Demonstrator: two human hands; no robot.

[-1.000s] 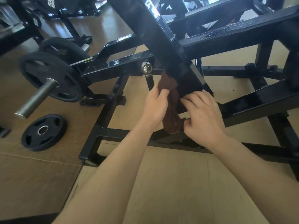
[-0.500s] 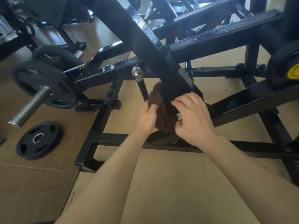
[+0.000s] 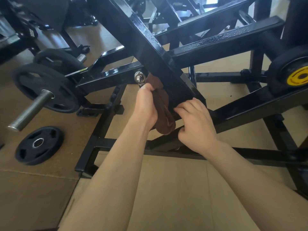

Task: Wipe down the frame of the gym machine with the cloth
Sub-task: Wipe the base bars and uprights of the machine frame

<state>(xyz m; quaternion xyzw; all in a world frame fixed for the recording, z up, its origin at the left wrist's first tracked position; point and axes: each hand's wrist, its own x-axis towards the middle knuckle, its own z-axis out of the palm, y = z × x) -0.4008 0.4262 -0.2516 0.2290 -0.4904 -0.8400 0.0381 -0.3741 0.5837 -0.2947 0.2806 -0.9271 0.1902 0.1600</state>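
Cloth [image 3: 164, 112], brown and bunched, hung against the underside of the black slanting beam [image 3: 150, 52] of the machine frame, just beside a silver bolt [image 3: 139, 77]. My left hand [image 3: 146, 105] gripped it near its top. My right hand [image 3: 196, 124] had its fingers curled over the beam's lower edge, touching the cloth's side. A loose weight plate [image 3: 39, 145] lay on the floor at left.
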